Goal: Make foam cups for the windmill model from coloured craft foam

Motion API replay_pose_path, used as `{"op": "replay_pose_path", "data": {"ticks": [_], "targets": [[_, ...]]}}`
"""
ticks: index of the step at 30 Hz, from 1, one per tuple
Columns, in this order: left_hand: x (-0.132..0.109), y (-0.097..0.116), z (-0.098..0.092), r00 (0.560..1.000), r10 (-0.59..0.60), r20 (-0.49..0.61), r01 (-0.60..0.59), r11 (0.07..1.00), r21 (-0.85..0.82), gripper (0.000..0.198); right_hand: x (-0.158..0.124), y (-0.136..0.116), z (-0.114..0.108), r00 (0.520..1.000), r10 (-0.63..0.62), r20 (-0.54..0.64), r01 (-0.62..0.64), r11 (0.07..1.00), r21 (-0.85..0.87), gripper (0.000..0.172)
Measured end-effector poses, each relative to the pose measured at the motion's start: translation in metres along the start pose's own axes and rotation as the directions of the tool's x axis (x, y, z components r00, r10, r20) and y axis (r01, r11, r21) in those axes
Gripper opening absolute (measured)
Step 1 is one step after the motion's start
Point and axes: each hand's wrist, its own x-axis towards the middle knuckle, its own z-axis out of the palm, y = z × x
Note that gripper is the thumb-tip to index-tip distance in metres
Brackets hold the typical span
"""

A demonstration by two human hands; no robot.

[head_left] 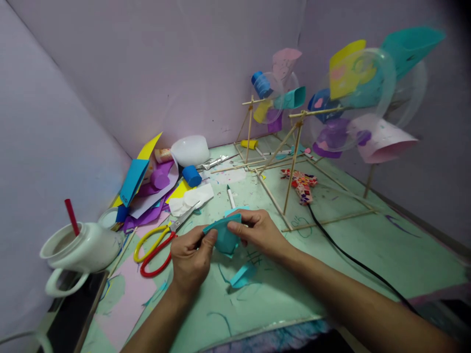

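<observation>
Fingers — left hand point(191, 256), right hand point(264, 232) — are pinching the teal piece point(225, 239), frame's lower centre; likely shaping, needing aligned edges next.

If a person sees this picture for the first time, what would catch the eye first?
Probably the larger colourful wheel on its stick frame, at the upper right. Then the hands holding a teal piece at the lower centre, and the yellow-and-red-handled scissors to their left.
</observation>
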Motion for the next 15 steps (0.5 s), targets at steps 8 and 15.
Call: {"op": "replay_pose_path", "data": {"ticks": [8,15], "targets": [[0.0005,0.0024,0.0000,0.995,-0.090,-0.033,0.087,0.993,-0.074,0.011,-0.0006,-0.0007,0.0001,0.999,0.038,-0.009,-0.038,0.999,-0.023,0.036],[0.0001,0.0039,-0.0004,0.984,-0.174,-0.038,0.168,0.977,-0.131,0.015,-0.0016,-0.0049,0.0042,0.971,0.199,0.131,-0.226,0.945,0.237,0.040]]}}
